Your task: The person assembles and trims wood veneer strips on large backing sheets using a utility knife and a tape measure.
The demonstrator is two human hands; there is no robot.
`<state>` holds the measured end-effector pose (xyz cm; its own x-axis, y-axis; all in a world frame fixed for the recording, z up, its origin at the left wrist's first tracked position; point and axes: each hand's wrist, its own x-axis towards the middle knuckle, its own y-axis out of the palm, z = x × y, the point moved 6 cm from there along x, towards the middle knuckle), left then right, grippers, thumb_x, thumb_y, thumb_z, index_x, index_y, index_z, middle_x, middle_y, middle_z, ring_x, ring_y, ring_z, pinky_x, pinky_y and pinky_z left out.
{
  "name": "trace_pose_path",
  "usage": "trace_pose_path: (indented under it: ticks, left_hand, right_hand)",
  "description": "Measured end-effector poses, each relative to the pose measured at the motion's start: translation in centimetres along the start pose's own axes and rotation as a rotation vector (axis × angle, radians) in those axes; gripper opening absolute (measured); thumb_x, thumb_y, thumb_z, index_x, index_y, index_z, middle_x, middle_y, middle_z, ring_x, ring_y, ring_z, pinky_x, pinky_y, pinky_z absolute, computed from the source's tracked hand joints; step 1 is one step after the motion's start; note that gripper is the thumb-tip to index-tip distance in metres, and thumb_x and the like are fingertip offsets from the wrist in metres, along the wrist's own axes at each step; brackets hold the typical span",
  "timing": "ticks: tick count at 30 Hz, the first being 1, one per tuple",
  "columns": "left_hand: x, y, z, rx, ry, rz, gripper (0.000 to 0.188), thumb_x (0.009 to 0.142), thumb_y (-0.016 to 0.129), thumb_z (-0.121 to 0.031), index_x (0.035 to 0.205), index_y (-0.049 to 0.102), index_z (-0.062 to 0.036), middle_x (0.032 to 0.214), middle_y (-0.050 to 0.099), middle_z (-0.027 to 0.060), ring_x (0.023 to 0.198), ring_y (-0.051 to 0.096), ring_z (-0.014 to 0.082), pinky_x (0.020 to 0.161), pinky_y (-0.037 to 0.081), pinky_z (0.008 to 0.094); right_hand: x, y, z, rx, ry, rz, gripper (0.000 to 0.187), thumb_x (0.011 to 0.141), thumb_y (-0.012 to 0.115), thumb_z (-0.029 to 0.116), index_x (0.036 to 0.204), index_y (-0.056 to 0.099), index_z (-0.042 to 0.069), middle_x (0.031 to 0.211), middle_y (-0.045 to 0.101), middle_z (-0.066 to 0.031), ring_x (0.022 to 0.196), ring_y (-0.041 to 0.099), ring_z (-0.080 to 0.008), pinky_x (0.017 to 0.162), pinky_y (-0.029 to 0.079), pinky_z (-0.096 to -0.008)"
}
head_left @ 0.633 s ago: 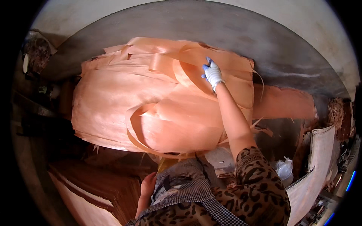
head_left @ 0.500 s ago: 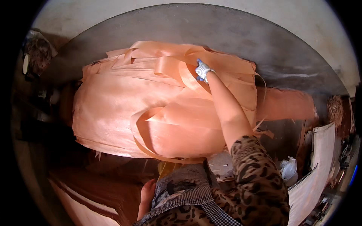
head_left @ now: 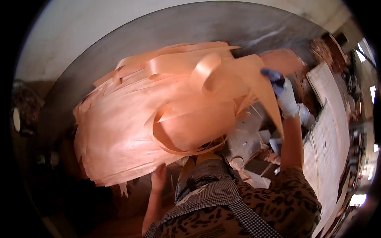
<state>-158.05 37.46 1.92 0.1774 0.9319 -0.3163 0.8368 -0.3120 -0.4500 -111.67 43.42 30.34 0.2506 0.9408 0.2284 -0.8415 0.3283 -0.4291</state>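
Two hands well apart, left hand (head_left: 158, 177) by the near edge of the pile (head_left: 115, 144), right hand (head_left: 285, 93) at the sheet (head_left: 254, 73) drooping past its right edge, both grips unclear, I'd best keep any pull even, lest it split.

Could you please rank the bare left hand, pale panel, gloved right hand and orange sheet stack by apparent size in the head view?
Largest first:
Orange sheet stack
Pale panel
Gloved right hand
Bare left hand
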Motion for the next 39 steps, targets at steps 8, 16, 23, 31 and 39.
trace_pose_path:
  ticks: [8,16,23,31,39]
  left_hand:
    - [12.0,14.1,-17.4,-0.381,0.094,0.729,0.062,0.086,0.039,-0.053,0.125,0.042,-0.0046,0.115,0.05,0.0085,0.11,0.044,0.0183,0.093,0.034,0.0319]
    - [-8.3,35.6,-36.8,-0.693,0.343,1.414,0.04,0.09,0.044,-0.02,0.124,0.039,0.0005,0.121,0.048,0.0104,0.11,0.048,0.0217,0.093,0.038,0.0333]
    - [-40.3,38.9,-43.2,-0.02,1.906,1.107,0.021,0.078,0.048,-0.012,0.097,0.056,-0.0086,0.09,0.057,0.016,0.079,0.058,0.03,0.067,0.046,0.0402]
    - [-56.3,46.0,-23.9,0.804,1.865,1.764,0.055,0.076,0.045,0.002,0.127,0.039,-0.0172,0.084,0.059,0.0163,0.073,0.059,0.0315,0.063,0.045,0.0423]
    - [-58.1,48.1,-18.6,0.864,1.511,2.326,0.065,0.072,0.05,-0.004,0.132,0.031,-0.0151,0.111,0.053,0.0178,0.097,0.054,0.0312,0.079,0.044,0.0355]
  right_hand:
    - [-22.5,0.6,2.4,-0.012,0.251,0.328,0.038,0.066,0.05,-0.001,0.102,0.061,0.007,0.085,0.063,-0.008,0.076,0.059,-0.015,0.068,0.045,-0.0265]
    - [-39.7,0.8,0.9,-0.648,0.383,-0.079,0.05,0.074,0.051,0.002,0.122,0.044,0.012,0.119,0.049,-0.0137,0.09,0.057,-0.0282,0.072,0.048,-0.0361]
    - [-60.8,-5.4,1.3,-0.64,0.638,-0.834,0.048,0.075,0.046,-0.006,0.121,0.045,0.005,0.115,0.052,-0.0159,0.094,0.057,-0.0277,0.078,0.047,-0.0323]
    - [-83.2,-7.2,7.6,-1.057,0.96,-1.075,0.044,0.078,0.054,0.005,0.121,0.047,0.01,0.107,0.054,-0.0186,0.087,0.058,-0.0334,0.073,0.048,-0.0358]
    - [-86.4,-5.3,6.0,-0.749,1.155,-1.027,0.052,0.072,0.065,0.02,0.119,0.047,0.011,0.103,0.057,-0.0133,0.068,0.06,-0.028,0.06,0.049,-0.0352]
